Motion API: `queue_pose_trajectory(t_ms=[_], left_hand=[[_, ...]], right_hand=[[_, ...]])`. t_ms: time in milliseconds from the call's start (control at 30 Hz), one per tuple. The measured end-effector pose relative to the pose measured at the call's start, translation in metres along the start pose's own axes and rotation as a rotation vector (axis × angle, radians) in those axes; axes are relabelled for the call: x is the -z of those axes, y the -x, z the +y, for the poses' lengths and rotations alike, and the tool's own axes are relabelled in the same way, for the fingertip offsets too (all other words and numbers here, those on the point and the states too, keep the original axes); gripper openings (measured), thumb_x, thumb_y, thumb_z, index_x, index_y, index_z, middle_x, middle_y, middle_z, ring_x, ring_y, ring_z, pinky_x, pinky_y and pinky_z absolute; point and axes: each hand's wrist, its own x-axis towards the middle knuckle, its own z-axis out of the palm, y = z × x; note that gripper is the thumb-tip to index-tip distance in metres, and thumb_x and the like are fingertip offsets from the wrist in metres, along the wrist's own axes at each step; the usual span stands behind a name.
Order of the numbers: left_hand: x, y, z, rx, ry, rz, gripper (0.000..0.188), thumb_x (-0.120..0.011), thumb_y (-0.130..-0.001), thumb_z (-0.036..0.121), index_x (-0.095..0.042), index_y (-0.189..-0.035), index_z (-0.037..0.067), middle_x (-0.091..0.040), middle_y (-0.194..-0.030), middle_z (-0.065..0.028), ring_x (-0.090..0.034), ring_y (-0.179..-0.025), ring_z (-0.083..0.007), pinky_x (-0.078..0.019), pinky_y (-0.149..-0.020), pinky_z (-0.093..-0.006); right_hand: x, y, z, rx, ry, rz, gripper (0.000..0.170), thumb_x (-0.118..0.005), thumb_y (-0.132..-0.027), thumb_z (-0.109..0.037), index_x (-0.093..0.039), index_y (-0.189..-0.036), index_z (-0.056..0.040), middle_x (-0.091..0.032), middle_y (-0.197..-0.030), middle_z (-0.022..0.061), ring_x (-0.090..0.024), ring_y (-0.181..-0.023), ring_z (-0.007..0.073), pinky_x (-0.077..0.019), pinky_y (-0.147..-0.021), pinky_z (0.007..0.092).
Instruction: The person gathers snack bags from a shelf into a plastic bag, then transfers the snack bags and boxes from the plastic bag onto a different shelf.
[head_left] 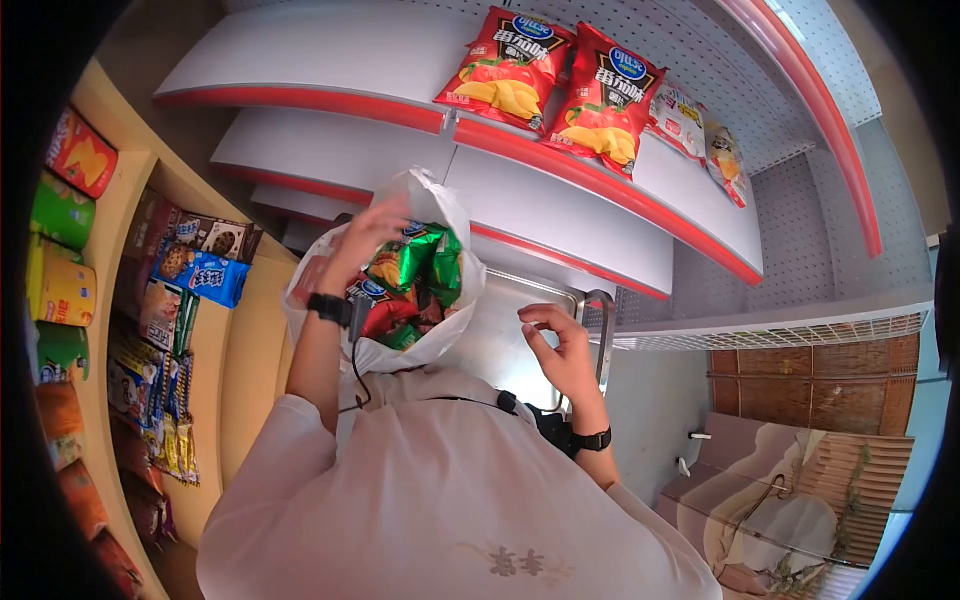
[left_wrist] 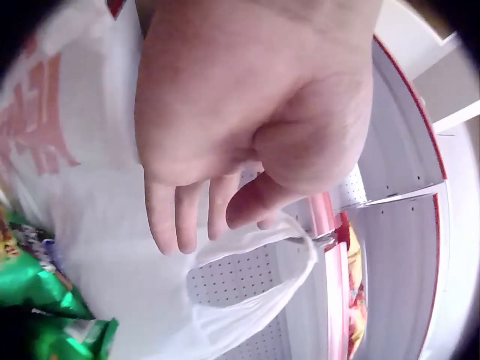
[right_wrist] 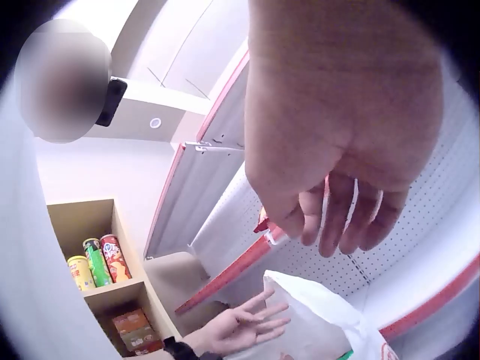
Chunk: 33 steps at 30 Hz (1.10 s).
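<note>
A white plastic bag stands with its mouth spread, filled with green snack packets and red snack packets. Over the bag's left side, my left hand holds nothing, its fingers extended. In the left wrist view those fingers hang in front of the white bag's side, close above its loop handle. To the bag's right, my right hand is raised, empty, with loosely bent fingers. The right wrist view shows the right palm with fingers relaxed.
Two red chip bags and two smaller packets stand on a red-edged white shelf ahead. A wooden cabinet with snacks is at left. A metal surface with a raised rail lies behind my right hand.
</note>
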Motion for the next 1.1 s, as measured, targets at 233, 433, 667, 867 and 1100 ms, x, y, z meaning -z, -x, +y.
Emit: queue_pose_trajectory(t_ms=[233, 433, 667, 867, 1100], left_hand=[[-0.025, 0.011, -0.125, 0.492, -1.094, 0.133, 0.115, -0.079, -0.061, 0.042, -0.007, -0.148, 0.017, -0.022, -0.148, -0.0246, -0.023, -0.135, -0.0455, -0.0221, -0.109, -0.056], [-0.018, 0.013, -0.095, 0.391, -0.93, 0.181, 0.096, -0.067, -0.068, 0.024, -0.015, -0.148, 0.016, -0.044, -0.134, -0.0271, -0.042, -0.124, -0.043, -0.033, -0.104, -0.0508], [-0.108, 0.108, 0.047, -0.003, -0.707, 0.201, 0.088, -0.069, -0.07, 0.017, -0.025, -0.146, 0.013, -0.05, -0.115, -0.0313, -0.047, -0.108, -0.0488, -0.0399, -0.094, -0.0497], [-0.163, 0.132, 0.09, 0.078, -1.011, -0.043, 0.101, -0.071, -0.071, 0.034, -0.013, -0.148, 0.008, -0.042, -0.114, -0.0334, -0.042, -0.103, -0.0486, -0.0356, -0.093, -0.0528], [-0.156, 0.14, 0.093, -0.155, -0.645, -0.282, 0.093, -0.073, -0.075, 0.042, -0.023, -0.143, 0.002, -0.054, -0.103, -0.0192, -0.053, -0.096, -0.0277, -0.0439, -0.082, -0.0371]], right_hand=[[-0.018, -0.003, -0.001, -0.016, 0.037, -0.168, 0.016, -0.062, -0.084, -0.008, -0.066, -0.098, -0.0012, -0.067, -0.097, 0.0104, -0.065, -0.083, 0.0194, -0.0496, -0.054, 0.0285], [-0.022, -0.014, -0.023, -0.091, 0.038, -0.269, 0.014, -0.061, -0.085, -0.006, -0.067, -0.097, -0.0011, -0.067, -0.097, 0.0075, -0.063, -0.089, 0.015, -0.0496, -0.075, 0.0274], [-0.038, -0.02, -0.007, -0.232, -0.143, -0.219, 0.058, -0.067, -0.086, -0.021, -0.041, -0.132, 0.003, -0.061, -0.113, 0.0185, -0.063, -0.099, 0.024, -0.0523, -0.082, 0.0332], [-0.053, -0.032, -0.013, -0.262, -0.042, -0.175, 0.099, -0.075, -0.078, -0.034, -0.01, -0.142, 0.005, -0.045, -0.13, 0.0289, -0.058, -0.108, 0.032, -0.0524, -0.084, 0.0394], [-0.024, -0.025, 0.025, -0.619, -0.549, -0.288, 0.076, -0.077, -0.078, -0.025, -0.036, -0.132, 0.0086, -0.059, -0.114, 0.0148, -0.059, -0.1, 0.0189, -0.0492, -0.085, 0.03]])
